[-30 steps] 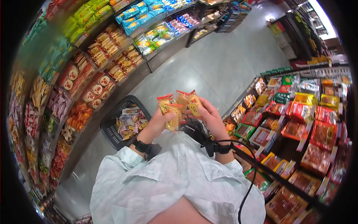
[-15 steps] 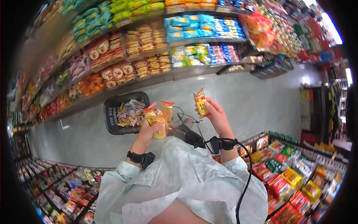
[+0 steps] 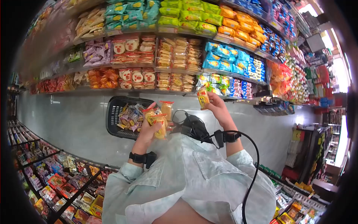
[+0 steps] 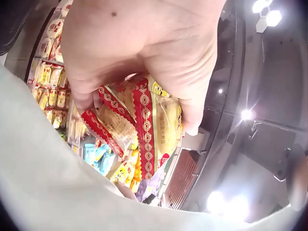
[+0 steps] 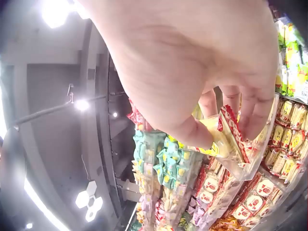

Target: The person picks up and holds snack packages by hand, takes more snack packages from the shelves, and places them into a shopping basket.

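My left hand (image 3: 147, 132) grips several clear snack packets (image 3: 159, 125) with red ends and yellow labels. In the left wrist view the packets' red crimped edges (image 4: 146, 130) stick out between thumb and fingers. Held out to the right, my right hand (image 3: 220, 110) pinches one similar packet (image 3: 203, 98) between thumb and fingers, upright before the shelves. The right wrist view shows this packet (image 5: 222, 139) partly hidden by the fingers. Just left of my left hand, a black basket (image 3: 110, 118) on the floor contains many small wrapped snacks (image 3: 130, 116).
Ahead, tiered shelves hold packets like these (image 3: 179, 56), blue packs (image 3: 220, 58), green packs (image 3: 188, 15) and orange packs (image 3: 242, 26). Another display of packaged food (image 3: 71, 186) stands behind at left. A black cable (image 3: 255, 164) hangs from my right wrist; grey floor (image 3: 78, 127) runs between.
My hands were close together; the right has moved away to the right and forward with one packet. The left still holds its packets. The view has turned toward the shelves.
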Tool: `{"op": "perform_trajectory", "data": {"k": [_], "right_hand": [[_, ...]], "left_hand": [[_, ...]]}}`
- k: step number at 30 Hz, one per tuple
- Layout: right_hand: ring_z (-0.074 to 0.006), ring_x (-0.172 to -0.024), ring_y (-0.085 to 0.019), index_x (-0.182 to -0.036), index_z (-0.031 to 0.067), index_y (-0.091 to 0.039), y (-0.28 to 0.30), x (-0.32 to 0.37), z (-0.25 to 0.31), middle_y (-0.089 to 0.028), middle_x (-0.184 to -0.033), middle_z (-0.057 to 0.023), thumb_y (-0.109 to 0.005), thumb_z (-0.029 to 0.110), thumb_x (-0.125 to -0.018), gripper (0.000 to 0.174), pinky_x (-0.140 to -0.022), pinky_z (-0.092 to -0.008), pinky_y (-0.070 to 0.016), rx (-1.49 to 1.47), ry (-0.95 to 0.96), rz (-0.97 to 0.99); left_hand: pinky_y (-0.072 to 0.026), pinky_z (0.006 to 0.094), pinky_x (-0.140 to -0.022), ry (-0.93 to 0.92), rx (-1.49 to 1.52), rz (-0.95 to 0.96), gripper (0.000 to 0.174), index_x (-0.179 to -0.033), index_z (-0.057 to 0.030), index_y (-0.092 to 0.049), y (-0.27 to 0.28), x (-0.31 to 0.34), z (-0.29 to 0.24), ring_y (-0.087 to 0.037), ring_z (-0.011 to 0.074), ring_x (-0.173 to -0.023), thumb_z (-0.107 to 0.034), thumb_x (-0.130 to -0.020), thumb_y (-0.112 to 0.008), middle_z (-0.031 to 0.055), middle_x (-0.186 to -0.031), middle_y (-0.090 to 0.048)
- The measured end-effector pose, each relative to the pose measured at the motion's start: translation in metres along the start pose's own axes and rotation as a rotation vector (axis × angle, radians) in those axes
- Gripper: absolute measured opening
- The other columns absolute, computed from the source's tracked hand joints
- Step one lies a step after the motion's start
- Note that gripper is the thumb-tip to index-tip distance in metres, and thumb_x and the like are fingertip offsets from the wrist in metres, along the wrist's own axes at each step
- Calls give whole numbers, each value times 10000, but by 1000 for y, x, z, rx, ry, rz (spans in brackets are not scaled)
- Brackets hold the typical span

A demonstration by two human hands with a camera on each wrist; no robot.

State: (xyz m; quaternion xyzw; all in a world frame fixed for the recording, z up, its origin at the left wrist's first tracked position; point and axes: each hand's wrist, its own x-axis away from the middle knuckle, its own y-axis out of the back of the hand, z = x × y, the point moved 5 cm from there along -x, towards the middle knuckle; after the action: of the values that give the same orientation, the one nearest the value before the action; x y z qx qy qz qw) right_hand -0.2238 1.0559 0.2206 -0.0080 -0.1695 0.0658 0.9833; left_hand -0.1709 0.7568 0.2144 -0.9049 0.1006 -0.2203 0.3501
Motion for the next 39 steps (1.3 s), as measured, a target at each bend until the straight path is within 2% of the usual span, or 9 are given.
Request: {"op": "perform_trajectory", "data": {"k": [5,9,13,17,21,22,26,33,39], "right_hand": [[-186,-1025,-673,-1372,15,-538,-20,-88,17,-651,-1052,-100,-632,4,-906,476,-827,-320,-566,153,-21,62],[-176,-941,-692,-1361,-28,-514,-14,-185,-12,-694,-1054,-100,-647,17,-891,490,-860,-318,-553,405,132,107],[-178,-972,-688,-1244,-25,-572,-27,-273,-1,-706,-1091,-132,-699,97,-870,414,-862,-327,-556,502,175,124],[-315,-972,-707,-1202,32,-611,-42,-342,16,-714,-1094,-167,-750,225,-844,430,-871,-392,-559,696,335,-11],[-408,-1123,-581,-1150,89,-658,-64,-383,15,-668,-1160,-178,-769,234,-781,411,-954,-483,-469,985,517,-83],[-430,-1179,-527,-1180,161,-672,-68,-384,14,-620,-1260,-202,-809,319,-742,485,-980,-527,-444,1145,540,-202],[-480,-1248,-463,-1192,179,-672,-73,-405,0,-563,-1301,-284,-799,312,-743,485,-1012,-553,-413,1186,603,-199],[-484,-1304,-450,-1343,152,-585,-72,-422,6,-568,-1358,-269,-780,403,-750,673,-1030,-565,-409,1395,423,-9],[-427,-1367,-445,-1490,89,-417,-74,-439,12,-536,-1444,-232,-774,430,-767,876,-1083,-519,-399,1329,175,325]], "left_hand": [[-635,403,-854,-94,39,-159,923,-1616,-184,-187,27,-4,-27,-675,250,-1099,-40,-859,-695,140,-1350,-573],[-631,379,-827,-174,60,-297,890,-1614,-180,-197,44,-6,-30,-684,243,-1047,-6,-864,-644,122,-1323,-580],[-611,376,-860,-264,45,-410,831,-1598,-169,-219,48,-5,-32,-668,244,-1089,-106,-891,-650,124,-1330,-569],[-606,426,-880,-414,94,-558,835,-1600,-170,-199,19,-14,-48,-658,291,-1128,-215,-923,-685,138,-1392,-533],[-606,445,-886,-412,89,-652,858,-1602,-167,-181,13,-21,-43,-650,331,-1158,-264,-928,-703,157,-1441,-509],[-605,449,-888,-429,99,-662,864,-1602,-166,-179,12,-24,-42,-650,334,-1160,-269,-926,-707,159,-1445,-506],[-602,467,-897,-482,120,-726,889,-1603,-165,-173,2,-32,-42,-642,336,-1178,-290,-916,-724,163,-1456,-498],[-545,466,-1016,-481,143,-810,860,-1589,-95,-206,-13,-45,-38,-587,330,-1277,-338,-937,-712,187,-1466,-494],[-588,495,-932,-393,164,-822,916,-1595,-173,-199,-17,-59,-37,-602,322,-1243,-332,-878,-747,140,-1459,-487]]}}
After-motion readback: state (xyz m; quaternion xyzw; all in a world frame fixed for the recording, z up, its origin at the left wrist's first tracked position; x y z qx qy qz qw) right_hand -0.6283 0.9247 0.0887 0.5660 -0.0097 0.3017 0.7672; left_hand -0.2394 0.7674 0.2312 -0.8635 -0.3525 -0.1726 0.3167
